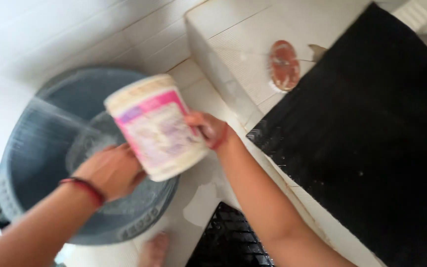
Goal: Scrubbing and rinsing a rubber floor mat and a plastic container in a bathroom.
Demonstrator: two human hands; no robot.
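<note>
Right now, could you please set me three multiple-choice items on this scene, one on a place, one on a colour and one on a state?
1. Where is the white and pink tub?
A. Over the grey basin
B. On the black mat
C. On the floor

2. What colour is the band on the left hand's wrist?
A. Blue
B. Red
C. Yellow

3. How is the tub held?
A. Upright, one hand
B. Lying untouched
C. Tilted, between left hand and right hand

Answers: A, the basin lies below it; B, a red band shows; C, it leans with both hands on it.
</note>
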